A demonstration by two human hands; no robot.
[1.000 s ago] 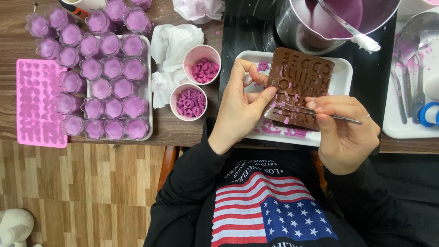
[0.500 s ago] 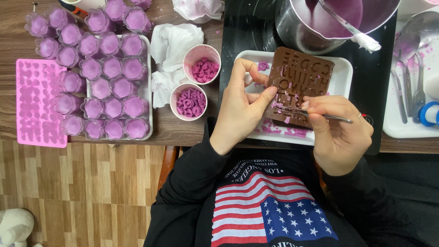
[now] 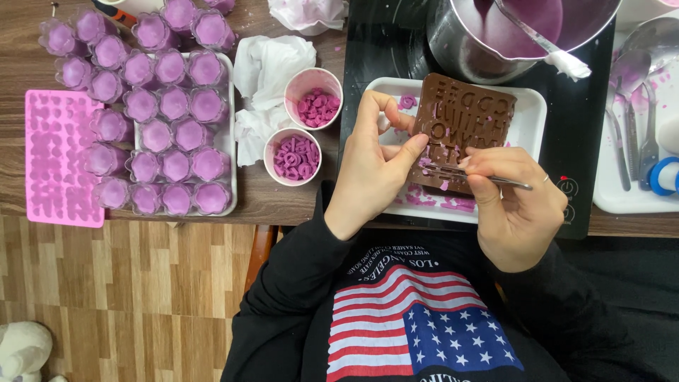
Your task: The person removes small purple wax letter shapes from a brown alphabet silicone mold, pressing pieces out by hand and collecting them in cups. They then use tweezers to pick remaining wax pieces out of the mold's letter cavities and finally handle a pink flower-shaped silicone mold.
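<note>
Pink silicone mould (image 3: 62,157) lies flat at the far left of the wooden table (image 3: 283,201), just beside a white tray (image 3: 228,127) packed with purple flower-shaped pieces (image 3: 157,106). Crumpled white tissue (image 3: 269,71) sits next, touching two small paper cups (image 3: 304,131) of pink and purple letter shapes. Further right, the left hand (image 3: 371,170) pinches the left edge of a brown letter mould (image 3: 463,127), thumb on top and fingers curled narrow around the rim. The mould is tilted up over a white plate (image 3: 532,113) speckled with purple crumbs. The right hand (image 3: 513,201) grips thin metal tweezers (image 3: 488,177), tips pressed against the mould's lower edge. Behind stands a steel pot (image 3: 453,42) of purple liquid with a spatula (image 3: 544,46) in it, and at the far right metal spoons (image 3: 629,106) rest on another tray
</note>
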